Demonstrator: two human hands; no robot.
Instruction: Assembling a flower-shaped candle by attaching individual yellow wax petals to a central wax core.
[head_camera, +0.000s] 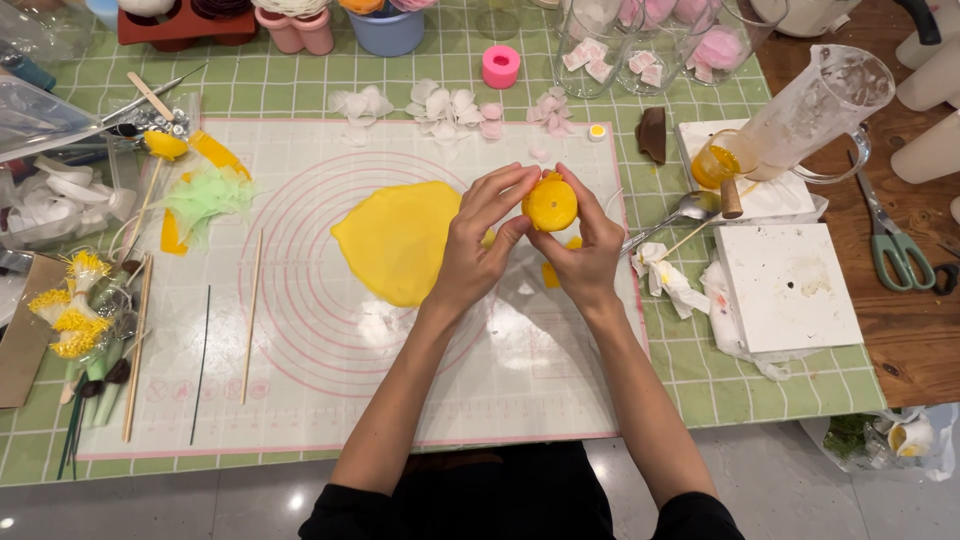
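Yellow round clay ball (550, 203) sits pinched between left hand (482, 240) and right hand (585, 250), above the white silicone mat (330, 360). Just left lies a flat yellow clay sheet (395, 240). Beyond the mat's far edge, clear glass jars (610, 50) hold pink petals.

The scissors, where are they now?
In the head view, the scissors lie at the far right on the wooden table, right of the white block.

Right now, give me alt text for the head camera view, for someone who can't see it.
Two bare hands, left hand and right hand, pinch a round yellow piece above a ringed work mat, beside a flattened yellow sheet.
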